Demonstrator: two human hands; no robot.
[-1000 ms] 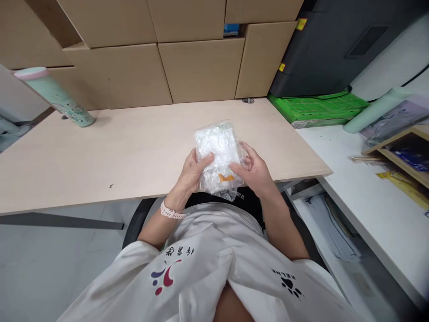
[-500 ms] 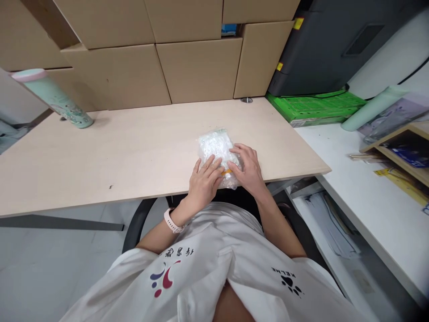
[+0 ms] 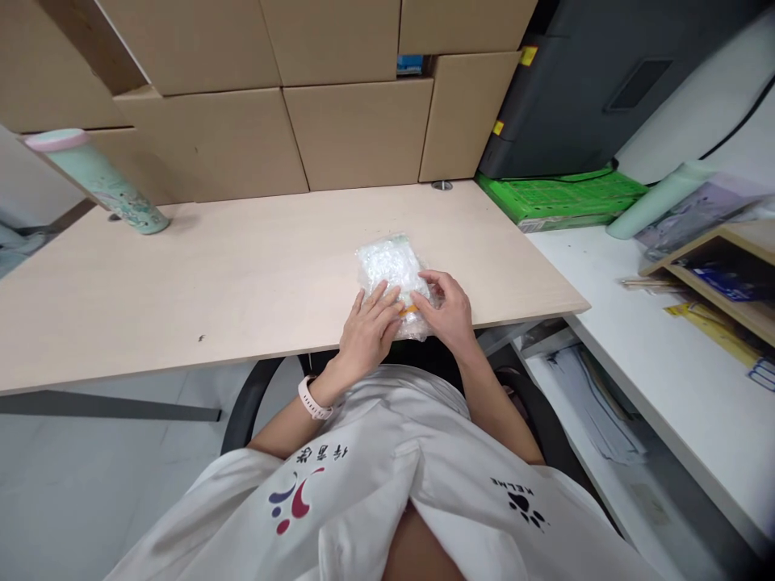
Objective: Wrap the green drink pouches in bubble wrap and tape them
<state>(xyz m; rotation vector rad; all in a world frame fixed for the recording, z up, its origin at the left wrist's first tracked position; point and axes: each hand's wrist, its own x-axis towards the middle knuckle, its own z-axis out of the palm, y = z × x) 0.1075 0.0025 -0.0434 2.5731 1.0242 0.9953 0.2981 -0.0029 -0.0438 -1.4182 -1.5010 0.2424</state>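
A flat package in clear bubble wrap [image 3: 391, 260] lies near the front edge of the desk, with an orange strip [image 3: 410, 310] showing between my hands. Across its lower left part rests my left hand [image 3: 368, 327], palm down, fingers stretched out and a little apart. At the right edge, my right hand [image 3: 449, 311] has its fingers bent and its thumb on the wrap near the strip, gripping that side. The contents are blurred by the wrap, and my fingers cover part of it.
Cardboard boxes [image 3: 363, 133] are stacked behind the wooden desk [image 3: 260, 274]. A pale green tumbler [image 3: 115, 181] stands at the left. To the right are a green box [image 3: 563, 198] under a dark case [image 3: 581, 89], a mint cylinder [image 3: 659, 200] and a wooden organizer [image 3: 714, 266].
The fingers of my right hand have bent in closer to the thumb at the package's right edge. My left hand stays in place. The view has shifted slightly.
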